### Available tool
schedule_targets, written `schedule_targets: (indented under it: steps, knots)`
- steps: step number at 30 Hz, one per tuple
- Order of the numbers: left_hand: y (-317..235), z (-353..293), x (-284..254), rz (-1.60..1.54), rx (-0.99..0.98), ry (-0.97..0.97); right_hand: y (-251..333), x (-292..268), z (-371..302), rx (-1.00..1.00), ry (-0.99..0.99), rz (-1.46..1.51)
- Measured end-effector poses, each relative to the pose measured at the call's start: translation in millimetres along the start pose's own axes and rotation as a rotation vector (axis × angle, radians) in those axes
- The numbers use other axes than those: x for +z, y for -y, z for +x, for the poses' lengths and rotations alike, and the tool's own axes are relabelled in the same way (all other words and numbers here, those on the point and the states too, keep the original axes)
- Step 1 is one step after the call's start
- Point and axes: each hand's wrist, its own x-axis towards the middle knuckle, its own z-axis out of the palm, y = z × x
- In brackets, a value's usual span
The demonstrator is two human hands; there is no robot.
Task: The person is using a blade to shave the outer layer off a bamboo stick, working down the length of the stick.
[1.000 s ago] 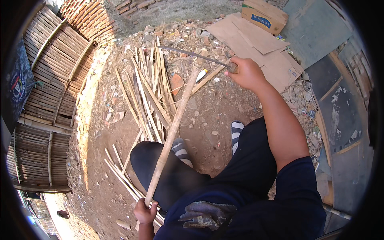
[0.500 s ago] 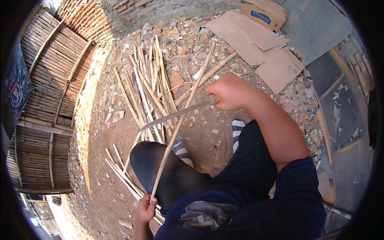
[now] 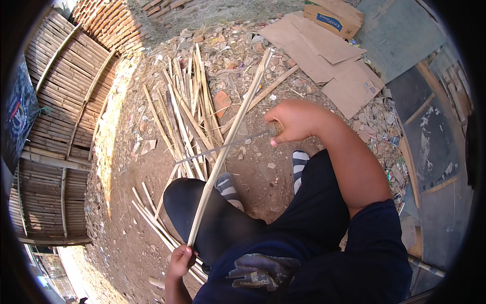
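Bamboo strip (image 3: 236,126): position?

Slanted over the left knee (image 3: 181,196), lower end pinched by the left hand (image 3: 182,260). The right hand (image 3: 291,121) is wrapped around one end of the knife (image 3: 250,138), which crosses the strip; contact unclear.

Step in hand?

Apparently trimming. Next move calls for a steady left hold, cutting away from the knee.

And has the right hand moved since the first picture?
Yes: the right hand is now lower and further left in view, farther from the flat cardboard.
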Motion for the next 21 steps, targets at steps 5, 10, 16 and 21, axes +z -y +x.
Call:
schedule_targets:
  steps: [5,10,16,21]
  knots:
    - [2,2,0,-0.014,-0.015,-0.023,-30,-1,7,0.141,-0.119,-0.034]
    - [0,4,0,0.023,-0.021,-0.013,-15,3,8,0.085,-0.110,-0.090]
    - [6,2,-3,0.039,0.019,-0.030,29,2,12,0.024,0.062,-0.108]
    - [8,3,3,0.042,0.038,-0.070,-59,6,39,0.346,-0.252,0.103]
